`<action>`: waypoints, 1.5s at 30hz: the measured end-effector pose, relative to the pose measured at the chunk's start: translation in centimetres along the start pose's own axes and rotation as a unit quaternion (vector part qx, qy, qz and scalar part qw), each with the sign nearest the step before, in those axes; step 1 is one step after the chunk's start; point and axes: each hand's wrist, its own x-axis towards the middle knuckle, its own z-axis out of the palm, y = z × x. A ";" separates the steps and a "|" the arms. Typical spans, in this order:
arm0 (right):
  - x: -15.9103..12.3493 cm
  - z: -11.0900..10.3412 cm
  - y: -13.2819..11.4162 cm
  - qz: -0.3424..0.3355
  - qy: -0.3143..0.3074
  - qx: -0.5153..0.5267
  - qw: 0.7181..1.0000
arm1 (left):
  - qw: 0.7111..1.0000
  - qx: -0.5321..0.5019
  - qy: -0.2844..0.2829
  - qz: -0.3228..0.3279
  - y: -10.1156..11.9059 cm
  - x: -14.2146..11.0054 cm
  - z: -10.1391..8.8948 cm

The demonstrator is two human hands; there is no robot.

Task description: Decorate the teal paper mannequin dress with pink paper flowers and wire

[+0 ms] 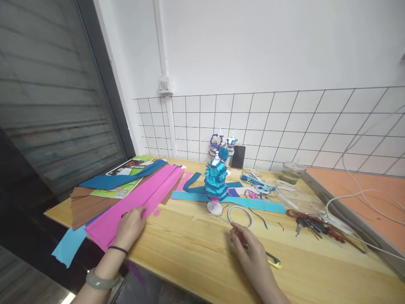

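My left hand [131, 224] rests on long pink crepe paper [109, 215] at the table's left, its fingers curled in against the sheet. My right hand [249, 247] hovers or rests near the front middle, fingers loosely bent, nothing visible in them. A yellow-handled tool [274, 260] lies partly hidden beneath it. Just beyond the fingertips is a white roll of tape [240, 217]. Behind that stands a small figure [216, 181] on a round white base, dressed in layered turquoise crepe paper ruffles. A light blue paper strip [262, 204] runs behind it.
Brown paper [85, 207], a dark blue strip [126, 177] and a magazine [142, 162] lie left. Two decorated stands, a phone [238, 156] and a glass bowl [292, 172] are at the back. Tools [316, 226] and cables lie right, near an orange board [363, 198].
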 end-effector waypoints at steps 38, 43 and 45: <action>-0.1 -0.2 -0.3 -0.017 -0.040 -0.043 0.998 | 0.994 -0.016 -0.003 0.112 -0.3 0.0 0.9; -0.1 -0.2 -0.3 -0.015 -0.054 -0.047 0.997 | 0.992 -0.012 0.031 0.121 0.0 -0.5 0.8; -0.1 -0.2 -0.3 -0.015 -0.058 -0.045 0.997 | 0.991 -0.002 0.025 0.132 0.2 -0.7 0.5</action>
